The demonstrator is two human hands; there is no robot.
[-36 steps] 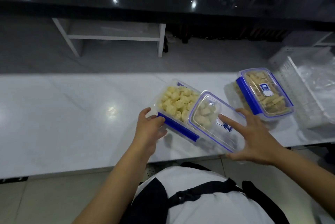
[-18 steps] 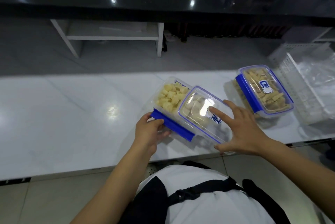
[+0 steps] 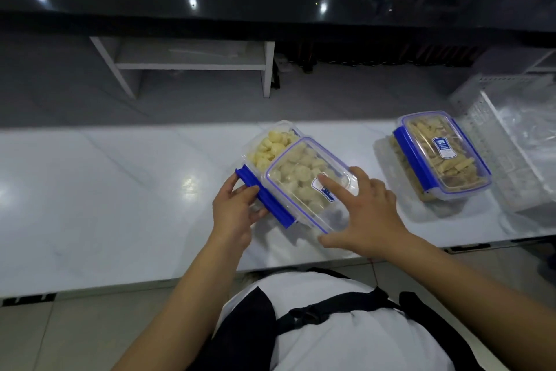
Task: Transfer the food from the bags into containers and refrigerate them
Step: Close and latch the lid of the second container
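Note:
A clear plastic container (image 3: pixel 270 146) full of pale yellow food pieces sits on the white counter (image 3: pixel 105 190) in front of me. Its clear lid (image 3: pixel 304 181) with blue trim lies across most of the container, leaving the far left corner uncovered. My left hand (image 3: pixel 234 211) grips the blue side clip (image 3: pixel 263 199) at the container's near left edge. My right hand (image 3: pixel 364 214) holds the lid, fingers spread on top and thumb under its near edge. A second container (image 3: pixel 442 154), lid on, holds tan food sticks at the right.
A white perforated basket (image 3: pixel 493 148) with clear plastic bags (image 3: pixel 529 130) stands at the counter's right end. Beyond the counter is grey floor, a white shelf unit (image 3: pixel 192 64) and a glossy black wall. The counter's near edge runs just before my body.
My right hand has slid the lid leftward and farther over the container, covering most of the food. My left hand kept its grip on the blue clip.

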